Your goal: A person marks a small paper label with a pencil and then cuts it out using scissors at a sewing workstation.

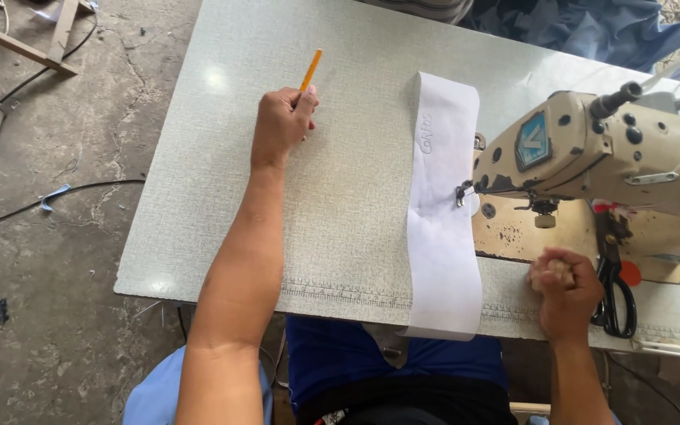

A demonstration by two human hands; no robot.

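Two hands are busy: your left hand (283, 118) is gripping a pencil (310, 70), your right hand (564, 287) is clenched beside the sewing machine (592, 149); bumping could slide the white strip (442, 212) off.

At our table (198, 236), our left hand (283, 120) rests far left holding a pencil (310, 71). A paper strip (442, 212) runs near to far at centre, its near end overhanging the edge. Right of it stands the sewing machine (607, 149); our right hand (564, 287) lies before it, scissors (614, 291) just right.

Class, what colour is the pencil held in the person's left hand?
Orange-yellow. The pencil sticks up out of the left hand, seen in the head view.
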